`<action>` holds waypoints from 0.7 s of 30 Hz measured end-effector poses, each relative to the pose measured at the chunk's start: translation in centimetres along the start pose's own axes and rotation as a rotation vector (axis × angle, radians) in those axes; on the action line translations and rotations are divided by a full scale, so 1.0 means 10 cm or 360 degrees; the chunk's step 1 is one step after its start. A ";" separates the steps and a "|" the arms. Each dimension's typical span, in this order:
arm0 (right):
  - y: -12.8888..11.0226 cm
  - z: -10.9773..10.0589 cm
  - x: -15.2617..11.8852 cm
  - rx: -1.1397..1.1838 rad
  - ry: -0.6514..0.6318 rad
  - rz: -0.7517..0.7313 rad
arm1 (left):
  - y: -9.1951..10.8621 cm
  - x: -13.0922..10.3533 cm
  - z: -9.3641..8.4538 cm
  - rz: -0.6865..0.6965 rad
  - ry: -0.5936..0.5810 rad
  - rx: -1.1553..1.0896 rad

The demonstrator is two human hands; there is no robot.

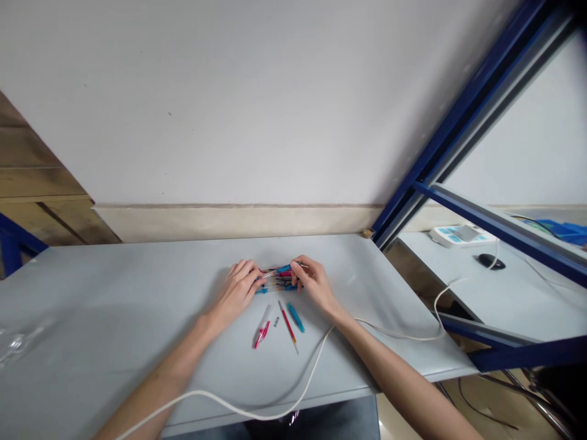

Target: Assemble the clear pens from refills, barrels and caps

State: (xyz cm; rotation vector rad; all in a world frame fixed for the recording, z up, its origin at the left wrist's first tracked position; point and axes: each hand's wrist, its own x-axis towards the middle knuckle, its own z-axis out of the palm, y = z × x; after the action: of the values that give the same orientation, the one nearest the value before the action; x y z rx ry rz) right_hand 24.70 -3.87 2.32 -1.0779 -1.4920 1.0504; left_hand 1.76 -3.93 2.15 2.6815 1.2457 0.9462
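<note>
Above a bunch of pens (285, 282) lying on the table, my two hands meet at a pen with a blue part and a clear part (283, 269). My left hand (241, 285) is closed at its clear end, fingertips pinched together. On the blue end, the thumb and fingers of my right hand (312, 282) are closed. Closer to me lie a clear-and-red pen barrel (262, 330), a small spring (276, 321), a red ink refill (288, 326) and a blue pen barrel (296, 318). My fingers hide parts of the bunch.
A white cable (316, 360) crosses the grey table (137, 305) in front of me and passes by my right forearm. Clear plastic (18, 345) lies at the far left. Right of the blue frame (440, 134) are a mouse (490, 261) and a white device (463, 235).
</note>
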 end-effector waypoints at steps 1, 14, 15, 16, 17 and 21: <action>-0.01 -0.01 0.00 -0.0017 -0.0025 -0.0007 | -0.01 0.00 0.00 -0.0006 0.0008 -0.0021; -0.03 0.02 -0.05 -0.0159 -0.0204 0.0082 | 0.04 -0.03 0.00 -0.0062 0.0075 -0.0098; -0.02 0.02 -0.05 -0.0139 -0.0179 0.0059 | 0.05 -0.03 0.00 -0.0092 0.0073 -0.0118; -0.02 0.02 -0.04 -0.0130 -0.0156 0.0028 | 0.06 -0.03 0.01 -0.0115 0.0071 -0.0133; -0.02 0.01 -0.03 -0.0132 -0.0134 -0.0004 | 0.07 -0.03 0.01 -0.0125 0.0069 -0.0144; -0.03 -0.03 0.00 -0.0173 -0.0111 -0.0068 | 0.07 -0.02 0.01 -0.0105 0.0057 -0.0156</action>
State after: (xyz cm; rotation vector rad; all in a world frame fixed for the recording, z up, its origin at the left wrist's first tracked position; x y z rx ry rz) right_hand 24.98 -3.91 2.60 -1.0893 -1.6370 0.9958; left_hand 2.23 -4.57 2.15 2.5442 1.2516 1.0229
